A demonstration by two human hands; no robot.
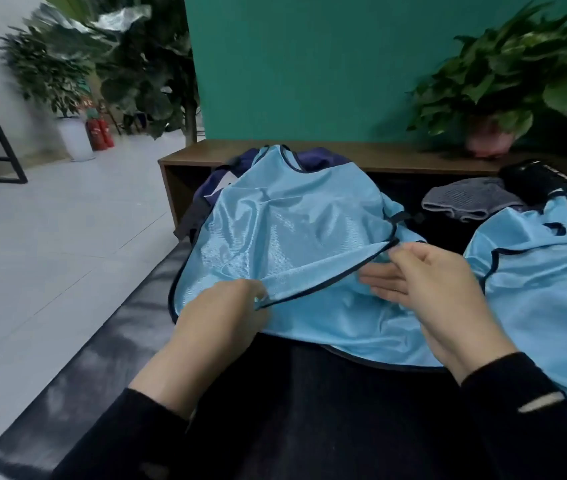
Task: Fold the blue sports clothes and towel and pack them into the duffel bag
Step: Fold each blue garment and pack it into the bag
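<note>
The left hand (223, 306) and right hand (444, 282) each pinch the dark-trimmed hem of the shiny light-blue mesh sports vest (292, 220), tensioning the edge between both grips for folding, the vest draped beyond them over the navy duffel bag (212, 181).

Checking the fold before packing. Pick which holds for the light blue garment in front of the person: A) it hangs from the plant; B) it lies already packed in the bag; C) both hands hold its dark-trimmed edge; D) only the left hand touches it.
C: the left hand and right hand each pinch the light blue garment along its dark-trimmed edge.
</note>
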